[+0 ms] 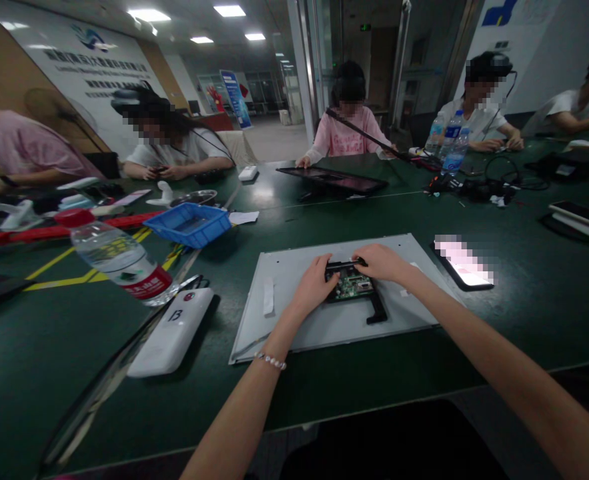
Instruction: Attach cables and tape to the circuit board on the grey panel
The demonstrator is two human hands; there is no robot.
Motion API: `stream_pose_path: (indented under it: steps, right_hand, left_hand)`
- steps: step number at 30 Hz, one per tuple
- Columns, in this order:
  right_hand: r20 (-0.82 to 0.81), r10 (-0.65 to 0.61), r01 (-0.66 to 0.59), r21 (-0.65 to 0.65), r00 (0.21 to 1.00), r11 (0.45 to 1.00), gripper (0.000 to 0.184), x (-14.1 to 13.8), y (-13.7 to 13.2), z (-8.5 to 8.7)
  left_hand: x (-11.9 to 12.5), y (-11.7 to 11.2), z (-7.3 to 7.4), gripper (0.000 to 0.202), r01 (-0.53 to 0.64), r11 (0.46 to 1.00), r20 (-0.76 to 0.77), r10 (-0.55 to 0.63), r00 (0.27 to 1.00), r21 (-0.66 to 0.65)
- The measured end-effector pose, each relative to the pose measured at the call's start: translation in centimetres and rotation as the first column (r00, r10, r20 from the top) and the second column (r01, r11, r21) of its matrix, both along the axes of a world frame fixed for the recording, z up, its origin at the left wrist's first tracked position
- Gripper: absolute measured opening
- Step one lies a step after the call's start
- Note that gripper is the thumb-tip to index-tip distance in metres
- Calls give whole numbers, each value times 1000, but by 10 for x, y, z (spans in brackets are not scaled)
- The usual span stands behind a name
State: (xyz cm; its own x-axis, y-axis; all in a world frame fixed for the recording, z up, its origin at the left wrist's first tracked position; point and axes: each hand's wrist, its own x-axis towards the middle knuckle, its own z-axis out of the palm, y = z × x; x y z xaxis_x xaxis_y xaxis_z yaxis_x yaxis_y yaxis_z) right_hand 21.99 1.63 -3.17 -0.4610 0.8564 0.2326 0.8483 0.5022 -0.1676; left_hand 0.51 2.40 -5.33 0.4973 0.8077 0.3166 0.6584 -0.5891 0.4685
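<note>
A grey metal panel [294, 320] lies flat on the dark green table [64, 347] in front of me. On its middle sits a small green circuit board [353, 285] in a black frame. My left hand [314, 283] grips the board's left edge with curled fingers. My right hand [382, 261] closes over the board's top right edge. A black strip [376, 309] sticks out below the board. A white tape piece [268, 296] is stuck on the panel's left part.
A water bottle [119, 261] lies on its side at left beside a white power bank [172, 331]. A blue tray [188, 224] stands behind them. A lit phone [463, 264] lies right of the panel. Several other people sit around the table with a screen [332, 180] and cables [474, 188].
</note>
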Motion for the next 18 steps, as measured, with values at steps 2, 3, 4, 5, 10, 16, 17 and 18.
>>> stream_pose_path:
  steps: [2,3,4,5,10,16,17,18]
  right_hand:
    - [-37,3,-4,-28,999,1000,22,0,0,1]
    - [-53,0,-2,-42,999,999,22,0,0,2]
    - [-69,-5,1,-53,998,999,22,0,1,3]
    - [-86,-10,5,-59,996,998,22,1,1,4]
    - [-197,-75,68,-43,978,997,24,16,-3,10]
    - [-213,-236,195,-200,948,960,29,65,-21,5]
    - [-209,-252,199,-242,945,950,32,71,-25,3]
    - [-210,-266,204,-276,941,939,35,76,-29,2]
  left_hand:
    - [0,0,0,45,0,1000,3,0,1000,1]
    - [0,0,0,45,0,1000,2,0,1000,0]
    - [0,1,-1,45,-1,1000,2,1,1000,-1]
    - [0,1,-1,45,0,1000,2,0,1000,-2]
    - [0,0,-1,45,12,1000,17,-12,1000,-5]
    - [1,0,2,44,1,1000,70,-3,998,30]
    - [2,-1,4,43,0,999,80,-4,997,50]
    - [4,-3,7,41,7,998,83,-13,996,70]
